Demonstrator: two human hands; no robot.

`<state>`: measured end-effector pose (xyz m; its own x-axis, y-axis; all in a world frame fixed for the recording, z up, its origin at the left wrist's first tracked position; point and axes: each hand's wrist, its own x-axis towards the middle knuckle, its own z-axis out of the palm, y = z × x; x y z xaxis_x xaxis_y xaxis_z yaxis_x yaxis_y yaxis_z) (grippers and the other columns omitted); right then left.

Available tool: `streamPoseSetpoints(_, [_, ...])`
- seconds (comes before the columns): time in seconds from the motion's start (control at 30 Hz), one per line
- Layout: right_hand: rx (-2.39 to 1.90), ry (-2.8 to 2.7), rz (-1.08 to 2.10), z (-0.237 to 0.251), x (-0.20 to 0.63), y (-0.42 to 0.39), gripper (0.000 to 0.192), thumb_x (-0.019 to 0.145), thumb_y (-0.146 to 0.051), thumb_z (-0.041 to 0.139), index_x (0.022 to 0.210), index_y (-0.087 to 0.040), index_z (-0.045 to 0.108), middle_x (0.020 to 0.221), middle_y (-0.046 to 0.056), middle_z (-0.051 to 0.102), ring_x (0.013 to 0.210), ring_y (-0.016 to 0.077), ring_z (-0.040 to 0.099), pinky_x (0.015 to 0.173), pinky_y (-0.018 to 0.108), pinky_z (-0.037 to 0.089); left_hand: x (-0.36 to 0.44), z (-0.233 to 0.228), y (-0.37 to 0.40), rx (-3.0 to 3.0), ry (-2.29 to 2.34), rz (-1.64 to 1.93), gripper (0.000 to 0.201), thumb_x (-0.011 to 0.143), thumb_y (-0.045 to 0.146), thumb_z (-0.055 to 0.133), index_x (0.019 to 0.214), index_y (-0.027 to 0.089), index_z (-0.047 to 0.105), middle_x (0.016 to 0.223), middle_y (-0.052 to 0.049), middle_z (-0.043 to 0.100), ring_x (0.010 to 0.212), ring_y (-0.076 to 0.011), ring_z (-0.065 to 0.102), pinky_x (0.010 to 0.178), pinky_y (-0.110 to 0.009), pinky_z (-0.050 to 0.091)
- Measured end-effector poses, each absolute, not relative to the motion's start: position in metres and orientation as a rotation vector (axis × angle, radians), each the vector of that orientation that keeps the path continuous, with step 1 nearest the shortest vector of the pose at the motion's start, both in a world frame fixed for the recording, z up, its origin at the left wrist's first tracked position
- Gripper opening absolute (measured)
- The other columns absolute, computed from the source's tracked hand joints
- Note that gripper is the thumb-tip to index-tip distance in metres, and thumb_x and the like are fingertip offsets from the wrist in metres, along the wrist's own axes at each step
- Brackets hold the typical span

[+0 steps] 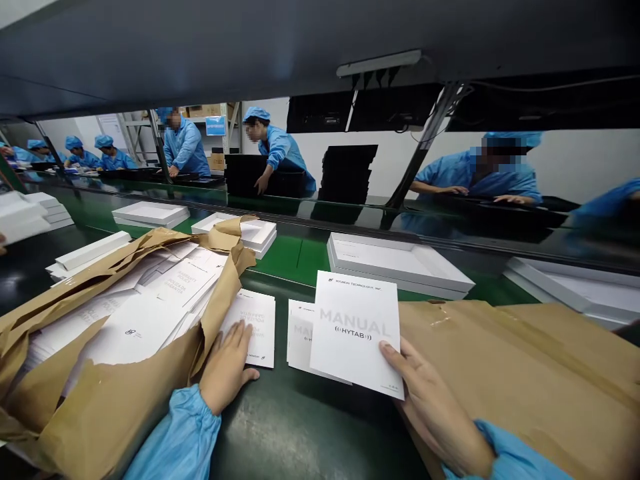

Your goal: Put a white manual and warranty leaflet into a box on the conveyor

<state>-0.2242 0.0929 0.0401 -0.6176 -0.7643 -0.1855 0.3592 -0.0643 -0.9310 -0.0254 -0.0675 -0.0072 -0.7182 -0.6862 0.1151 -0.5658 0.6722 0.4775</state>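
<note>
— On the dark green bench, close in: right hand point(435, 407) pinching the lower right corner of a white manual point(356, 330), thumb on top, fingers hidden underneath. Lifted just above a small stack of manuals point(299, 337).

— And to the left?

— Left hand point(227, 367) flat, fingers together, resting on a white leaflet point(257, 327) beside torn brown wrapping paper point(100, 400) full of loose booklets point(165, 293). Clamped on nothing.

— Further back?

— White box trays point(400, 263) along the green belt point(287, 257), another brown paper bundle point(525, 373) at right. Beyond, people in blue coats and caps point(280, 153) bent over black trays point(347, 173).
</note>
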Motion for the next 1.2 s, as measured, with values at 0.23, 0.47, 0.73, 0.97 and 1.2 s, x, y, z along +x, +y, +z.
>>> streamPoseSetpoints(0.23, [-0.436, 1.309, -1.825, 0.041, -0.223, 0.094, 0.069, 0.058, -0.039, 0.073, 0.116, -0.019, 0.042, 0.126, 0.007, 0.044, 0.112, 0.0263, 0.041, 0.087, 0.032, 0.046, -0.022, -0.008, -0.067, 0.784, -2.557, -0.475, 0.018, 0.078, 0.008, 0.044, 0.082, 0.016, 0.059, 0.086, -0.010, 0.063, 0.083, -0.0269, 0.058, 0.074, -0.043, 0.047])
streamPoseSetpoints(0.47, [-0.287, 1.124, -1.865, 0.045, -0.224, 0.095, 0.046, 0.074, -0.025, 0.060, 0.116, -0.017, 0.043, 0.108, 0.006, 0.059, 0.096, 0.0202, 0.055, 0.071, 0.024, 0.051, -0.021, 0.009, -0.065, 0.559, -1.796, -0.667, 0.021, 0.087, 0.028, 0.032, 0.080, 0.021, 0.051, 0.111, -0.005, 0.044, 0.111, -0.0196, 0.037, 0.096, -0.036, 0.027])
streamPoseSetpoints(0.73, [-0.519, 0.873, -1.503, 0.025, -0.185, 0.099, 0.045, 0.074, -0.022, 0.062, 0.114, -0.013, 0.044, 0.108, 0.012, 0.058, 0.097, 0.0227, 0.055, 0.073, 0.029, 0.048, -0.067, 0.027, -0.027, 0.098, -0.806, -2.097, 0.004, 0.080, 0.024, 0.048, 0.078, 0.025, 0.045, 0.120, 0.003, 0.042, 0.094, -0.0207, 0.052, 0.070, -0.029, 0.043])
streamPoseSetpoints(0.97, [-0.540, 1.108, -1.710, 0.021, -0.192, 0.095, 0.057, 0.078, -0.029, 0.056, 0.125, -0.019, 0.027, 0.126, 0.012, 0.041, 0.113, 0.0246, 0.040, 0.085, 0.037, 0.041, -0.070, 0.023, -0.015, 0.163, -0.809, -2.253, 0.047, 0.084, 0.049, 0.031, 0.125, 0.027, 0.026, 0.118, -0.008, 0.048, 0.108, -0.0238, 0.045, 0.089, -0.037, 0.038])
streamPoseSetpoints(1.2, [-0.566, 1.193, -1.806, 0.025, -0.200, 0.091, 0.064, 0.076, -0.032, 0.058, 0.129, -0.025, 0.023, 0.128, 0.008, 0.040, 0.115, 0.0240, 0.036, 0.092, 0.038, 0.036, -0.061, -0.001, -0.018, 0.527, -1.712, -1.719, 0.040, 0.084, 0.035, 0.041, 0.118, 0.015, 0.037, 0.121, -0.009, 0.047, 0.110, -0.0212, 0.042, 0.091, -0.031, 0.036])
